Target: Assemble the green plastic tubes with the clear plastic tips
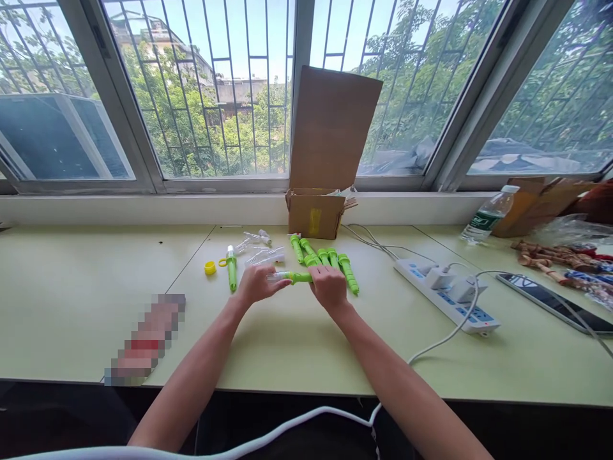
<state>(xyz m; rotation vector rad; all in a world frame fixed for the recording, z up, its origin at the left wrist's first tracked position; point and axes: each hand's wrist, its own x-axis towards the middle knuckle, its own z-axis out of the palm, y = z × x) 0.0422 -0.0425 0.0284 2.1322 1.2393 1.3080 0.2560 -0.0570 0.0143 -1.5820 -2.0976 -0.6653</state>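
Note:
Both my hands hold one green and clear plastic syringe-like toy (293, 277) just above the pale green table (86, 287). My left hand (257, 283) pinches its clear end. My right hand (328, 285) grips its green end. Behind my right hand lie several green ribbed plunger pieces (325, 259) side by side. Left of my left hand rests a finished green toy (232, 268), with a yellow cap (210, 268) beside it. Clear tube parts (264, 250) lie farther back.
An open cardboard box (317, 211) stands against the window sill. A white power strip (450, 295) with plugs and cables lies at right, a phone (555, 300) and water bottle (488, 214) beyond it. A blurred object (146, 337) sits at the front left.

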